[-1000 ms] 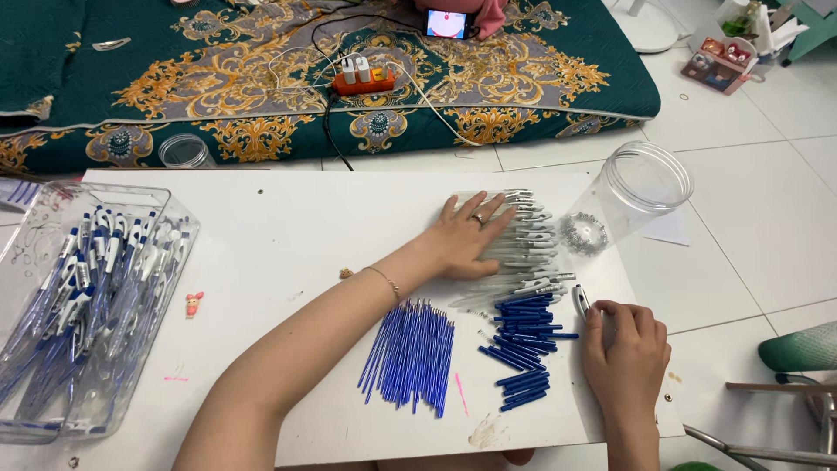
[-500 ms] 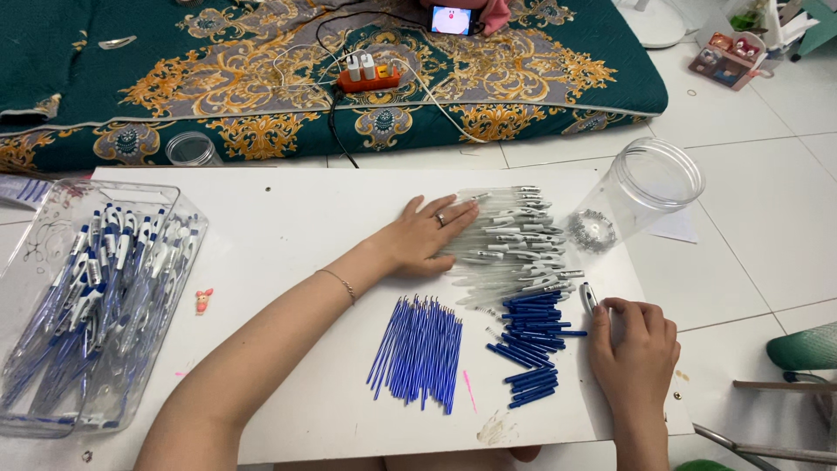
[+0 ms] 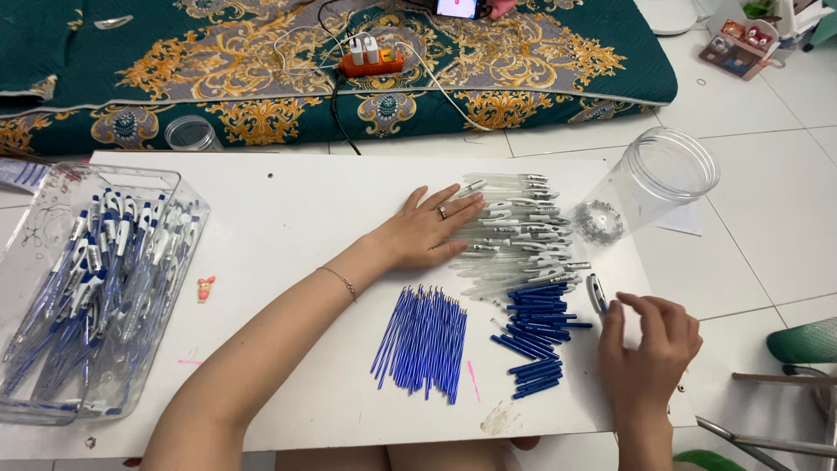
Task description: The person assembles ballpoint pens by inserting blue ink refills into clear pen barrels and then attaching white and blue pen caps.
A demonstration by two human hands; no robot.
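Two hands at work, as I read it — my left hand (image 3: 432, 231) rests flat, fingers spread, on the clear pen barrels (image 3: 514, 231); my right hand (image 3: 649, 344) pinches one pen piece (image 3: 596, 292) beside the blue caps (image 3: 536, 336). Assembly step, I judge — next needs a barrel picked.

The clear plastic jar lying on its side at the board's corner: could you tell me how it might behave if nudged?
The clear plastic jar looks round-walled and lies on its side, so it would probably roll. It seems nearly empty apart from small springs, so likely light and easily shifted.
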